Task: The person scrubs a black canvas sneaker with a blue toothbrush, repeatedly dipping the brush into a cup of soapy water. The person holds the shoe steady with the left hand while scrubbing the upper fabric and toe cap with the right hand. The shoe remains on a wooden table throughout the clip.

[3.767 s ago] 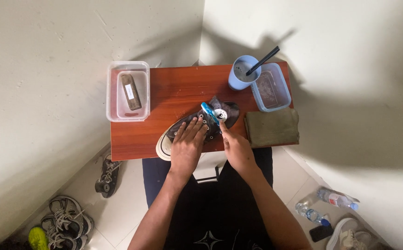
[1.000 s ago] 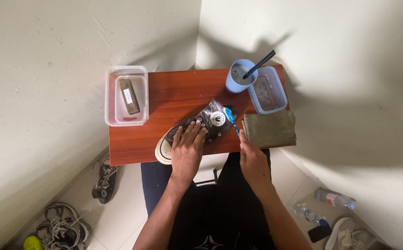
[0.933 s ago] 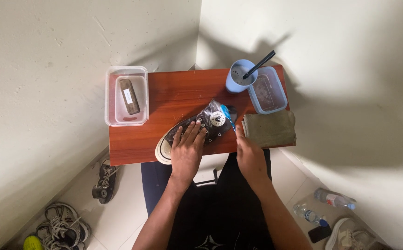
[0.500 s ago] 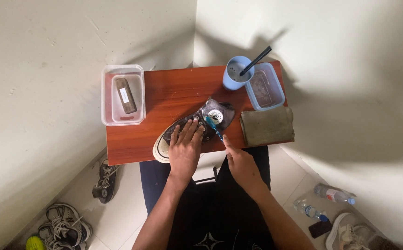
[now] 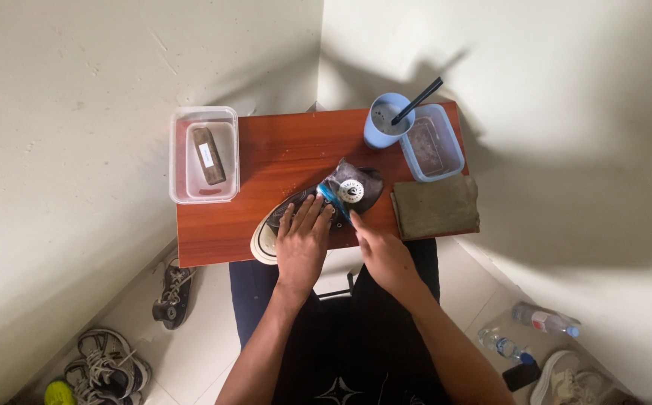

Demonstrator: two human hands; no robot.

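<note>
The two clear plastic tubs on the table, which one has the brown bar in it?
The left tub, at the table's far-left corner, holds the brown bar. The right tub, beside the blue cup, holds murky water instead.

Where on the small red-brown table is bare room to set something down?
Free: the middle strip of red-brown wooden table between clear plastic tub and blue cup. Crowded: near edge, with dark high-top shoe, left hand, right hand, folded olive cloth.

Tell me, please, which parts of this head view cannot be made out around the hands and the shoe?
- Shoe: its middle is hidden under the left hand.
- Blue tool: too small to identify; the right hand covers its lower end.
- Blue cup: contents too small to tell.
- Bottom-right floor items: cut by the edge.
</note>
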